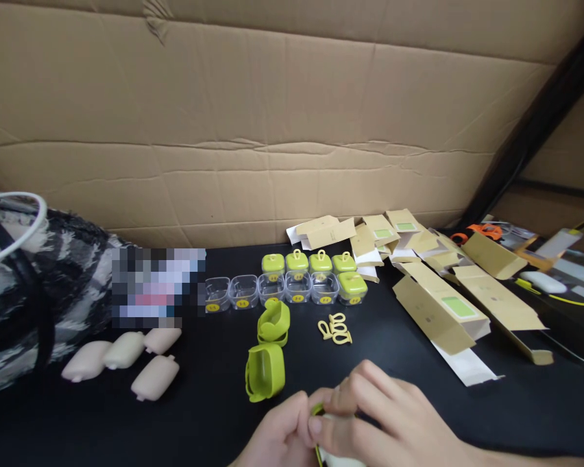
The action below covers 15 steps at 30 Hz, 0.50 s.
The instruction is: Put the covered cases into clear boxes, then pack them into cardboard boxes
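Observation:
At the bottom edge, my left hand [281, 431] and my right hand [377, 415] meet around a small white case with a green rim [339, 449]. Fingers of both hands are closed on it, and they hide most of it. Just beyond my left hand lies an open green silicone cover [267, 371], with more green cover pieces [274, 321] stacked behind it. Several pale yellow loops [339, 329] lie in a small cluster beyond my right hand.
Clear plastic boxes [243, 292] with yellow stickers stand in a row, near green cases with loops [320, 261]. Opened cardboard boxes [438, 308] spread over the right. Pale rounded cases [154, 377] lie left, beside patterned fabric [78, 259]. A cardboard wall [272, 97] rises behind.

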Available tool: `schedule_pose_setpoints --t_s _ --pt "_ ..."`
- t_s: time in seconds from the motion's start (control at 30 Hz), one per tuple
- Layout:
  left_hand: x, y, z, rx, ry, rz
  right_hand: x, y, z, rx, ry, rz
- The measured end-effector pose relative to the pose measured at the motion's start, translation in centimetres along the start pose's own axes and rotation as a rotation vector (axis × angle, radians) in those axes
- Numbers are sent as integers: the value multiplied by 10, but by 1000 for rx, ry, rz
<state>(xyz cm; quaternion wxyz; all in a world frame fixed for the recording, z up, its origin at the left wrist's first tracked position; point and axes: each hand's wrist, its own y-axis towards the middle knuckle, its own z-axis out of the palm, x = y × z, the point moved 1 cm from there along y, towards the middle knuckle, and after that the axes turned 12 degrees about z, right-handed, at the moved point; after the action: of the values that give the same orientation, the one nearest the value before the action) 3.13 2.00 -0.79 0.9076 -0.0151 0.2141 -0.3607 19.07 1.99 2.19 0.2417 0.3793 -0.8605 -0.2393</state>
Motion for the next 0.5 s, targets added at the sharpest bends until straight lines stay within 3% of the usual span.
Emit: schedule_pose_setpoints --t_s 0.33,0.5 --pt "3 8 -9 -11 44 -23 -3 -4 4 60 -79 19" --pt "3 -1 -7 -42 39 -64 1 -1 -3 104 89 127"
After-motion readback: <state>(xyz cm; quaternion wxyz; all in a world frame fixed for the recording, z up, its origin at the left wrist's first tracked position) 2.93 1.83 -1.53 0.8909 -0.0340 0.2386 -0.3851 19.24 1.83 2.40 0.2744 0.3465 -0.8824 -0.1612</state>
